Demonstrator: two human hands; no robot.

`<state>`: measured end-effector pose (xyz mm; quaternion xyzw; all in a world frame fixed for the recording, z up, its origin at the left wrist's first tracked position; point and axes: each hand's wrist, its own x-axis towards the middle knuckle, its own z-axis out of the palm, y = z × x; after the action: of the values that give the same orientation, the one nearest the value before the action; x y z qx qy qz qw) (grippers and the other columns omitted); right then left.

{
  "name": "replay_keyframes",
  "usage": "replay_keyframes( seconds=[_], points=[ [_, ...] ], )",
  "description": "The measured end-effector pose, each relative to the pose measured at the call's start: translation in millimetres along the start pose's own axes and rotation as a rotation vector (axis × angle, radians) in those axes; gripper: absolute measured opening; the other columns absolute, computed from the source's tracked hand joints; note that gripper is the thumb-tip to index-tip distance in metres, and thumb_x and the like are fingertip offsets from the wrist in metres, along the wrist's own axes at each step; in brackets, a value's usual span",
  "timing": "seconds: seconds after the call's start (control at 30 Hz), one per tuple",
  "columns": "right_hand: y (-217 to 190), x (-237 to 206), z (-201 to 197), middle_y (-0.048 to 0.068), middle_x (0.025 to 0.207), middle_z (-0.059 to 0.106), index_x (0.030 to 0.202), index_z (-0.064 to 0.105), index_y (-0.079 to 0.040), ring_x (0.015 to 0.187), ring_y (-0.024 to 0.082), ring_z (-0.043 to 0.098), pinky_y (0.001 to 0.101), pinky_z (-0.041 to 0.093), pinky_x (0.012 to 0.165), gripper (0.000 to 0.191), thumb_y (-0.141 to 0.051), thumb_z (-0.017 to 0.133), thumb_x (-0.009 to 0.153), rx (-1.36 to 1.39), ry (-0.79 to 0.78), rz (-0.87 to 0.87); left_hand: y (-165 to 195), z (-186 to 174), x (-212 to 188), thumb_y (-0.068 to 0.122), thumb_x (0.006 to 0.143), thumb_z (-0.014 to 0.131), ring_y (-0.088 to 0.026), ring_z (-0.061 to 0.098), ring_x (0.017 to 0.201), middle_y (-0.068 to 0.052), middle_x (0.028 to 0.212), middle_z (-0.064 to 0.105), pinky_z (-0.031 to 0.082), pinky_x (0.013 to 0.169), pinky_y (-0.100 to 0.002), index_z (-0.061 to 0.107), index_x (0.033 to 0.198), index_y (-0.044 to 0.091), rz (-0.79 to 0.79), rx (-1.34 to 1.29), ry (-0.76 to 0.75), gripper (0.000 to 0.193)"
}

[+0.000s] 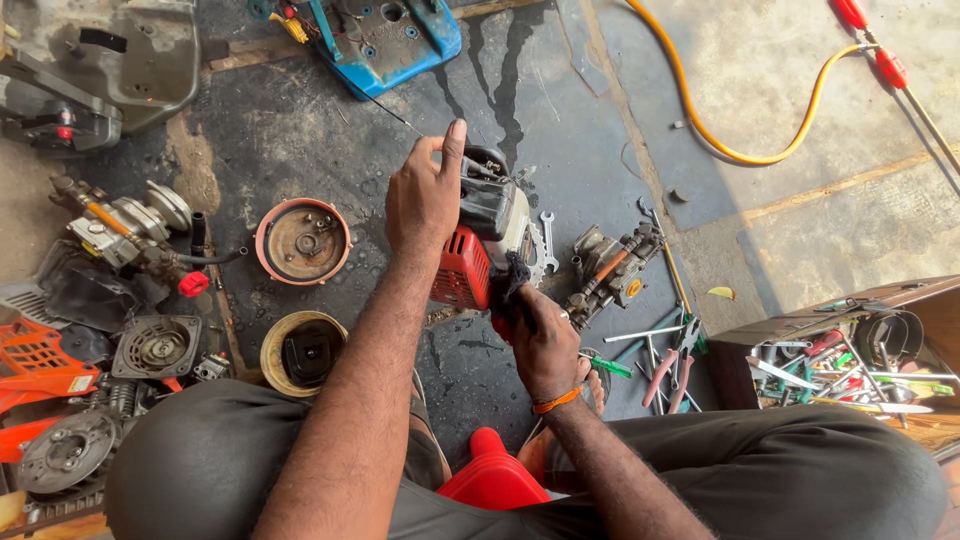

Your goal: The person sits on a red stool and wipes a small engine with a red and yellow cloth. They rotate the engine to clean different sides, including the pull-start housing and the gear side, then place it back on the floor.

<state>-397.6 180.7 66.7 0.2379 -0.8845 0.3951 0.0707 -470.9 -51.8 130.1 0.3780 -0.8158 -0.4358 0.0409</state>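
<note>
A small engine (488,232) with a red housing and black top stands on the dark oily floor between my knees. My left hand (425,195) grips its black upper part from the left, thumb raised. My right hand (540,345), with an orange band at the wrist, presses a dark rag (512,282) against the engine's lower right side. A thin wire runs up from the engine's top.
A round rusty cover (303,240) and a yellow bowl with a black part (303,352) lie left. Engine parts (125,232) crowd the far left. A carburettor assembly (610,272), loose tools (660,360), a tool box (850,365), a yellow hose (740,155) are right.
</note>
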Motion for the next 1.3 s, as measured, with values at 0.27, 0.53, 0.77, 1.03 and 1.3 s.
replay_keyframes(
  seconds=[0.27,0.53,0.77,1.03,1.3],
  points=[
    [1,8,-1,0.014,0.108,0.074,0.120,0.068,-0.008,0.097,0.032,0.074,0.0394,0.059,0.082,0.031,-0.005,0.071,0.089,0.030,-0.048,0.123,5,-5,0,0.082,0.091,0.026,-0.023,0.075,0.098,-0.009,0.098,0.074,0.061,0.075,-0.047,0.065,0.126,0.017,-0.007,0.009,-0.012,0.082],
    [-35,28,-2,0.014,0.107,0.074,0.121,0.068,-0.009,0.093,0.033,0.074,0.0394,0.059,0.079,0.029,-0.006,0.072,0.092,0.066,-0.009,0.019,-1,-1,-1,0.082,0.091,0.028,-0.027,0.075,0.097,-0.010,0.096,0.077,0.060,0.081,-0.048,0.067,0.124,0.018,0.021,-0.011,0.035,0.082],
    [-30,29,-3,0.014,0.111,0.074,0.120,0.067,-0.007,0.100,0.031,0.074,0.0390,0.060,0.084,0.030,0.001,0.070,0.091,0.110,0.095,-0.011,1,-2,2,0.082,0.091,0.027,-0.027,0.074,0.099,-0.011,0.099,0.074,0.059,0.080,-0.048,0.065,0.126,0.016,0.043,-0.032,0.037,0.084],
    [9,6,9,0.014,0.109,0.073,0.115,0.068,-0.008,0.098,0.031,0.073,0.0401,0.059,0.083,0.024,-0.008,0.074,0.092,-0.078,-0.014,-0.021,1,-1,0,0.081,0.091,0.027,-0.022,0.075,0.097,-0.007,0.097,0.074,0.061,0.075,-0.044,0.064,0.127,0.019,0.002,-0.013,0.005,0.081],
    [30,24,-10,0.016,0.097,0.077,0.119,0.071,-0.008,0.087,0.026,0.078,0.0373,0.059,0.080,0.028,-0.015,0.072,0.092,0.007,-0.119,0.494,0,-2,2,0.081,0.092,0.029,-0.025,0.073,0.097,-0.008,0.099,0.073,0.060,0.074,-0.045,0.066,0.124,0.018,0.040,0.004,0.047,0.080]
  ],
)
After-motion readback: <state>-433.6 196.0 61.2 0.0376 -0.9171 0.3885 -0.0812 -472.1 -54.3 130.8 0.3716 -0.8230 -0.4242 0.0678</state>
